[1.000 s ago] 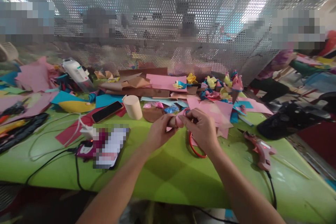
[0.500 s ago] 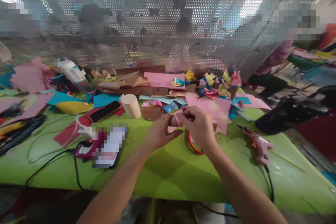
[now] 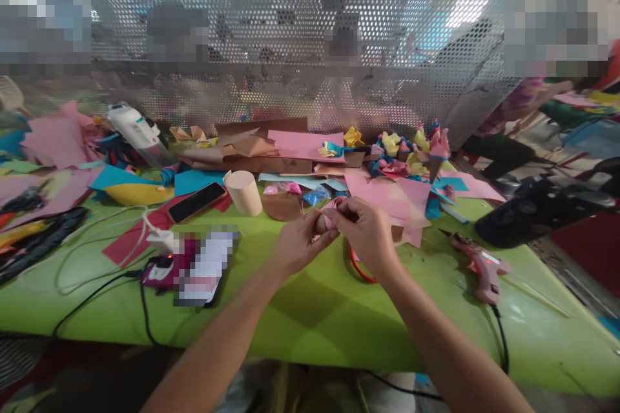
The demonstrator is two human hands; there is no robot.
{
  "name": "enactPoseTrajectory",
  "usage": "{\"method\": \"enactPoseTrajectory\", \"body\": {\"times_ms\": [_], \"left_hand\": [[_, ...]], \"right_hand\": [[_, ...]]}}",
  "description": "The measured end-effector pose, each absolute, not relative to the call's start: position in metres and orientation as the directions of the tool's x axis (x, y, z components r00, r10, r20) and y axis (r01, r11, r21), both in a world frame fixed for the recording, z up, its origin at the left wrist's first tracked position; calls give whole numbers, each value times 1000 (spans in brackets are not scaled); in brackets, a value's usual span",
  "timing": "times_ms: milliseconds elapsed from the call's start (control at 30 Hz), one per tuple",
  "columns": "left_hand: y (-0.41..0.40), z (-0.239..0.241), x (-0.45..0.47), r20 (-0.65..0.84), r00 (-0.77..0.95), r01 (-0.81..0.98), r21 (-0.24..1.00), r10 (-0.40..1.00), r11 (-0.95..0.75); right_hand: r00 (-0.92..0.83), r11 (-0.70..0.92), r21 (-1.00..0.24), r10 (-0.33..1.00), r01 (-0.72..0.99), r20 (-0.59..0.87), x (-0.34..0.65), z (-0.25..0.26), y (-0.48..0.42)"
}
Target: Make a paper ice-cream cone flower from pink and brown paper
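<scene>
Was pinched between left hand (image 3: 296, 242) and right hand (image 3: 367, 232), as pink paper (image 3: 329, 221). Was curled into a small roll, looped at the top and partly hidden in the grip.

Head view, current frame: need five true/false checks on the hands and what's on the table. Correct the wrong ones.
1. The left hand and the right hand are both on the small pink roll. True.
2. The glue gun lies to the left of both hands. False: the glue gun is to the right of them.
3. The cream cylinder stands on its end. True.
4. The table has a blue top. False: the top of the table is green.
5. The red loop is held up in the left hand. False: the red loop is beside the right hand, which partly hides it.
</scene>
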State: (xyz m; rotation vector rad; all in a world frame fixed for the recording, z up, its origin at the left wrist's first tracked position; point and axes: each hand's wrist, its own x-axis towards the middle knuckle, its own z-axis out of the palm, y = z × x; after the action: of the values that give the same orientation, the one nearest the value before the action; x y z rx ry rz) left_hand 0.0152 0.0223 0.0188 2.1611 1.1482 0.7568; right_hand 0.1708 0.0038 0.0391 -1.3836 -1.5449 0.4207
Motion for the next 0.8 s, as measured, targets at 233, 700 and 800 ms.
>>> {"method": "enactPoseTrajectory", "body": {"times_ms": [233,700,800], "left_hand": [[20,24,17,209,428,565,698,879,-441],[19,26,17,163,381,649,654,910,-389],[19,26,17,157,366,673,636,917,-378]], "right_hand": [[110,286,-803,911,523,397,170,38,4],[40,336,-802,913,493,407,169,38,4],[40,333,-800,914,499,405,168,37,4]]}}
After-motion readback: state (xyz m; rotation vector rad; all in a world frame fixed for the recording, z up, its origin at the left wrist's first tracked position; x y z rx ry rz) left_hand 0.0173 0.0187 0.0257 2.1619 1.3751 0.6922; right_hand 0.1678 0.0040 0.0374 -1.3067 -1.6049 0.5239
